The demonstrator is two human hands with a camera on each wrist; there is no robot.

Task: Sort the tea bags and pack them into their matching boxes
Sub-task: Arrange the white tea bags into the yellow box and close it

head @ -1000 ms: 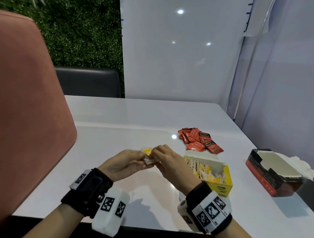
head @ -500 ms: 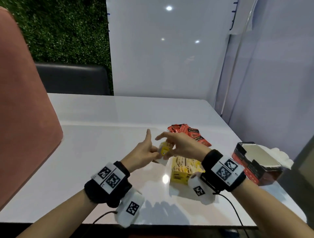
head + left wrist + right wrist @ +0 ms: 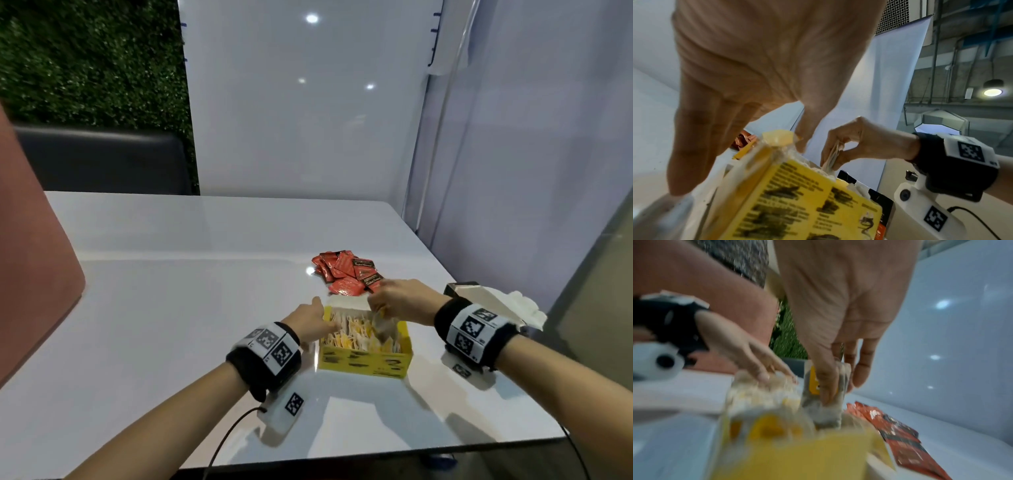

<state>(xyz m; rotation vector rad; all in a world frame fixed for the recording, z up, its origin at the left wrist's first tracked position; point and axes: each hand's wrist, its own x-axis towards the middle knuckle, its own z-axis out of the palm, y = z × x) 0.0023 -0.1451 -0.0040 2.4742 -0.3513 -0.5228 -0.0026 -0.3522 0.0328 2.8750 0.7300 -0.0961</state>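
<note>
On the glossy white desk (image 3: pixel 171 308), the right hand (image 3: pixel 399 301) pinches a papery tea bag (image 3: pixel 382 327) into the yellow cardboard box (image 3: pixel 364 356); the left hand (image 3: pixel 308 320), fingers straight, steadies its left rim. Foil red sachets (image 3: pixel 347 274) lie beyond.

Red sachets (image 3: pixel 347 275) crowd just behind the yellow box (image 3: pixel 363 361); bare table (image 3: pixel 164 308) lies leftward.

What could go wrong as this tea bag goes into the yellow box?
The yellow box already looks packed, so the tea bag pinched by the right hand may crumple or stay proud rather than slide in. The left hand only rests its fingers on the bags at the box's left end, so a firm push could shift the box. The red packets lie just behind it and could be nudged.
</note>
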